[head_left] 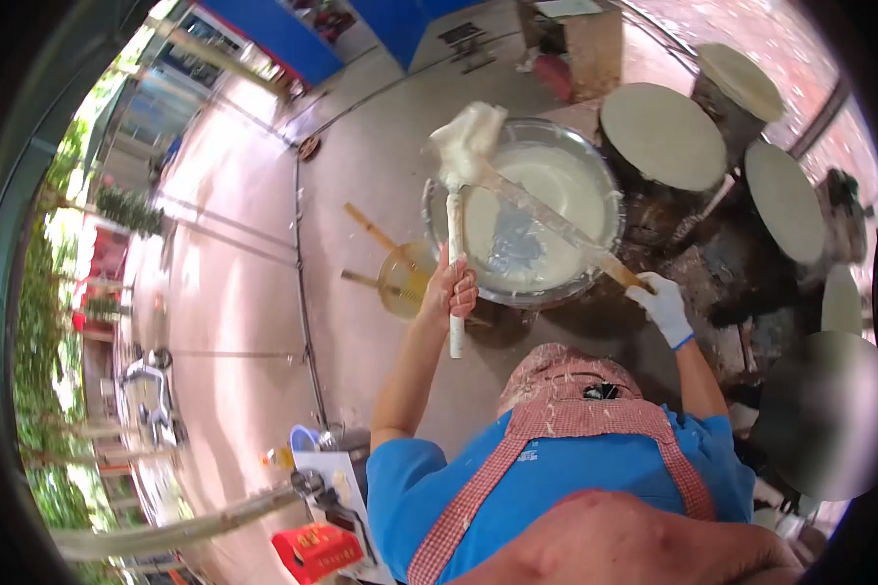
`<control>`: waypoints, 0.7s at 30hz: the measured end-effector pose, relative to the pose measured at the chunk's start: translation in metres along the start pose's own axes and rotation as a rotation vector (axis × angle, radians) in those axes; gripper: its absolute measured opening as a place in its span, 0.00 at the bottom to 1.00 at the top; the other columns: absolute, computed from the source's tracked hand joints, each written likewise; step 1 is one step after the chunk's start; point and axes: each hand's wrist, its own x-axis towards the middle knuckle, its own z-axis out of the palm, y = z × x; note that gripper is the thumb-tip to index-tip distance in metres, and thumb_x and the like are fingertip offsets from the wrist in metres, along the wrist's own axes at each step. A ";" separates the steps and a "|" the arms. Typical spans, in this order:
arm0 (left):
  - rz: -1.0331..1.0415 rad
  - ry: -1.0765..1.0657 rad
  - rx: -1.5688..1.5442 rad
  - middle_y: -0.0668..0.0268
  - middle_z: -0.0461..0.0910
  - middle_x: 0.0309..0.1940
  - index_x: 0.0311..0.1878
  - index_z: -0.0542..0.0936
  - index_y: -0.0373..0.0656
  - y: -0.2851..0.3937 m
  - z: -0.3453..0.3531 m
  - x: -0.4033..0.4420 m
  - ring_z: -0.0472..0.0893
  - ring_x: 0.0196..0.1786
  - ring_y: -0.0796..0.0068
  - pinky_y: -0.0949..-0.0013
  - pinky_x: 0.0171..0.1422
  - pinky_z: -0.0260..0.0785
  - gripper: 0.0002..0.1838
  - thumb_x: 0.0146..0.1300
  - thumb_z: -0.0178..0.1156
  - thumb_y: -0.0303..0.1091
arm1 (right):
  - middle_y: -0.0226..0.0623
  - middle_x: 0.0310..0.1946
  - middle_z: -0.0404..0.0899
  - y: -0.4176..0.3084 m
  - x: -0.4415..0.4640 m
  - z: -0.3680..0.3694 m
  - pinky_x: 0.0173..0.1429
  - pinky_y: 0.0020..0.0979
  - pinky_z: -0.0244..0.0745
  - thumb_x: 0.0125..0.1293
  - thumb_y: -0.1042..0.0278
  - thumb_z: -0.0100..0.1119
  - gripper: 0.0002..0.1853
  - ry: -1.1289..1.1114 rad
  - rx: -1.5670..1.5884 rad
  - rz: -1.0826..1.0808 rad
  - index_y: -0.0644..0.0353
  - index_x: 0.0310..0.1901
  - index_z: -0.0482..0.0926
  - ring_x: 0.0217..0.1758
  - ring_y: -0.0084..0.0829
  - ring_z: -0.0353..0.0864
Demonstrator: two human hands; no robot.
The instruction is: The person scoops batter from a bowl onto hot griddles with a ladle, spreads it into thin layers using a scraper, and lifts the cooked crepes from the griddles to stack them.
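Note:
My left hand [449, 291], bare, is wrapped round a white stick [457, 229] held nearly upright over the left rim of a metal basin [610, 175]. A thick lump of white batter [468, 141] clings about the stick's far end; the shape under it is hidden. My right hand [663, 307], in a white glove, grips the near end of a long wooden paddle [556, 222]. The paddle slants across the basin, its far end meeting the batter lump. Pale batter [556, 175] lies inside the basin.
Right of the basin stand several round pale-topped griddles [663, 136]. A yellow bowl [395, 292] with wooden-handled tools sits left of the basin. A cardboard box [593, 49] is at the back, a red packet [317, 553] at lower left. A dark cable [300, 253] crosses the floor.

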 end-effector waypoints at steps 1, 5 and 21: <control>-0.041 -0.019 0.010 0.73 0.55 0.13 0.37 0.64 0.60 -0.002 -0.001 0.015 0.54 0.10 0.87 0.84 0.07 0.46 0.05 0.63 0.49 0.34 | 0.27 0.16 0.71 0.005 0.001 0.006 0.15 0.21 0.59 0.52 0.64 0.61 0.10 -0.041 0.090 0.121 0.60 0.33 0.78 0.11 0.17 0.65; -0.363 0.244 0.036 0.76 0.58 0.13 0.34 0.68 0.49 -0.005 0.009 0.069 0.58 0.12 0.87 0.83 0.10 0.50 0.04 0.61 0.52 0.34 | 0.28 0.14 0.70 0.043 -0.014 0.009 0.16 0.24 0.60 0.51 0.59 0.62 0.13 -0.021 0.042 0.309 0.60 0.32 0.78 0.11 0.19 0.66; -1.088 -0.048 -0.053 0.71 0.58 0.15 0.35 0.64 0.35 -0.272 0.221 0.172 0.59 0.13 0.84 0.83 0.13 0.54 0.07 0.65 0.42 0.29 | 0.45 0.18 0.73 0.254 -0.259 -0.132 0.31 0.36 0.67 0.51 0.45 0.58 0.22 0.484 -0.241 0.218 0.61 0.26 0.78 0.24 0.36 0.75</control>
